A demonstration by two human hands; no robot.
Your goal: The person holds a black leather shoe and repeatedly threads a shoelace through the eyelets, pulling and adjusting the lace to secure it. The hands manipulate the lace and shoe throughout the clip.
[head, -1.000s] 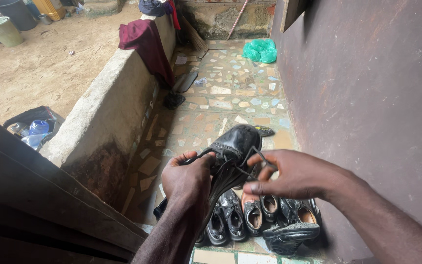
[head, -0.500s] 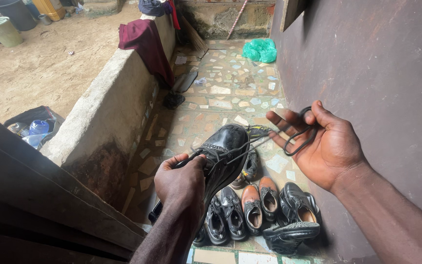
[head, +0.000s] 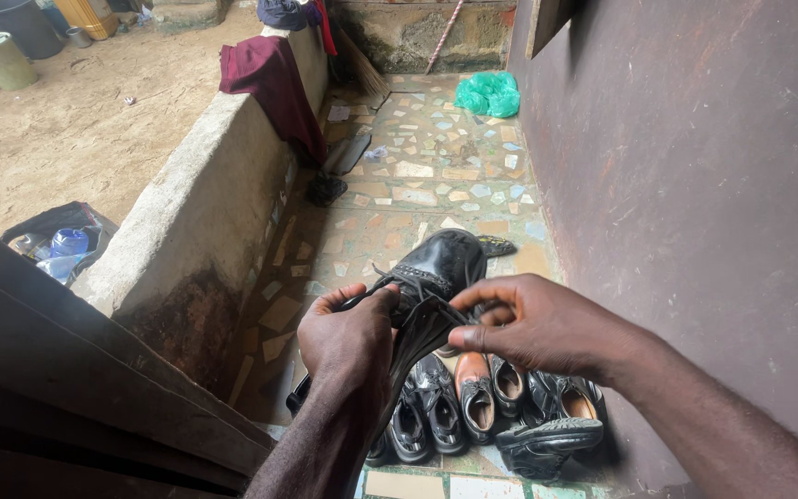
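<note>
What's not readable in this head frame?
- Black shoe: its rear half is hidden behind the left hand and right hand.
- Laces: too thin and dark to tell whether they are knotted.
- Shoes on the floor: partly covered by both hands, so no exact count.
- Bag contents: too small.

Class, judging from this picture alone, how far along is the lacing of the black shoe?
Done: laces cross the black shoe near its toe. In hand: the left hand grips the shoe and the right hand pinches a lace. Left: no knot shows, and the pairs on the floor lie untouched.
</note>
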